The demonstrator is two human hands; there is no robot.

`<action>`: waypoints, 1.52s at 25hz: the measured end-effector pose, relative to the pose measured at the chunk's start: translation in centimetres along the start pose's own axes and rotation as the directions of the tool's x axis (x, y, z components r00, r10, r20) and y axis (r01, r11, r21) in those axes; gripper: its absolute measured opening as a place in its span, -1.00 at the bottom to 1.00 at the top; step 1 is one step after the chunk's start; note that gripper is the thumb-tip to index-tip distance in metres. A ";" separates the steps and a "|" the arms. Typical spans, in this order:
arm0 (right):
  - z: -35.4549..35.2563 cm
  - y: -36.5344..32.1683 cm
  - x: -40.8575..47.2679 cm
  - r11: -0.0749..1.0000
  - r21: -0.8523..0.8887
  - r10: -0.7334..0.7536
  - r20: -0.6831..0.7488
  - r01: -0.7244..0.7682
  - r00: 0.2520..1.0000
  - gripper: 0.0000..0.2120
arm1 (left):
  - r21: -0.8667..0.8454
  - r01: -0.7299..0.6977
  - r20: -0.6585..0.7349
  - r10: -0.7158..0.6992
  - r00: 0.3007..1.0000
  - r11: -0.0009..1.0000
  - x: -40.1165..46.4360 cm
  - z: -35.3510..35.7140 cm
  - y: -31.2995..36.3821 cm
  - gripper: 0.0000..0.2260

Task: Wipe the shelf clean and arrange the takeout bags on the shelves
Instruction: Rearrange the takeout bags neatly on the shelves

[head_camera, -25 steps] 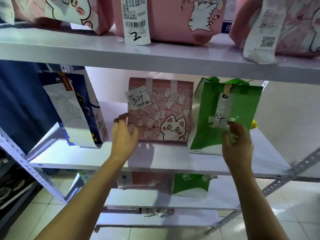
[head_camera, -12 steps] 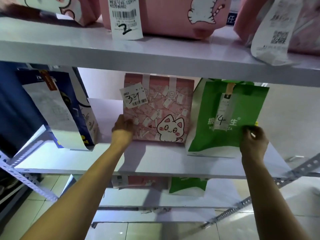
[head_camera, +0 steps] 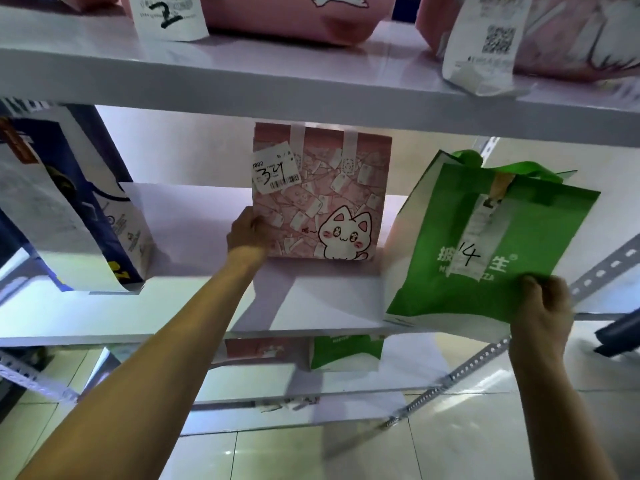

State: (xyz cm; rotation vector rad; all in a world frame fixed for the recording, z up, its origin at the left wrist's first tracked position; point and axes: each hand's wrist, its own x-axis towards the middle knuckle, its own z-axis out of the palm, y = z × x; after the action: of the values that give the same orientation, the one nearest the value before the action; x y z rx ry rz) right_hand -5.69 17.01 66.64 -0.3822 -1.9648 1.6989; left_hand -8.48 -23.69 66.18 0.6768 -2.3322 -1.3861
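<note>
Nearest the camera, two bare forearms reach up from the bottom corners toward a white shelf (head_camera: 322,306). The right hand (head_camera: 542,306) has its fingers curled round the lower right corner of a green bag (head_camera: 485,244), gripping it there; the bag is tilted, its bottom edge hanging past the front lip of the shelf, and a paper slip marked 14 is taped down its face. Further in, the left hand (head_camera: 246,233) holds the lower left corner of a pink bag (head_camera: 332,216) with a white cartoon cat printed on it, the fingers wrapped round the bag's edge; this bag stands upright toward the back of the same shelf, just left of the green one and apart from it. A receipt (head_camera: 276,172) marked 34 is stuck on its upper left. At the left end of the shelf, well apart from the pink bag, stands a blue and white bag (head_camera: 104,216) with a long paper slip hanging down its front. Below, lower shelves hold what look like another pink and another green bag, mostly hidden. Above, the top shelf (head_camera: 311,84) carries more pink bags, one with a slip (head_camera: 169,19) marked 2, another with a slip bearing a square code.
</note>
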 end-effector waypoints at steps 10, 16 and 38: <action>-5.2 -0.8 -0.9 1.000 0.000 -0.001 -0.017 0.001 1.000 -0.81 | 0.054 -0.067 0.086 0.062 0.994 0.996 -0.9 6.5 3.4 -0.82; -8.7 -1.2 -1.5 0.999 -0.002 -0.032 -0.070 0.032 0.997 -0.82 | 0.024 -0.079 0.140 0.075 0.987 0.997 -0.9 8.5 4.3 -0.76; 3.9 -3.2 -14.0 0.994 0.099 -0.083 0.343 0.052 0.936 -0.85 | -0.335 -0.235 0.325 0.346 0.880 0.912 -20.6 -5.1 -2.3 -0.78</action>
State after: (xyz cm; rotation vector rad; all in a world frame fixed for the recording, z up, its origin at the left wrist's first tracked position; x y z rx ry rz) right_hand 4.20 5.84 66.69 0.0226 -2.1052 1.9033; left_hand 11.67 -16.80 65.49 -0.0425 -2.3044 -1.7778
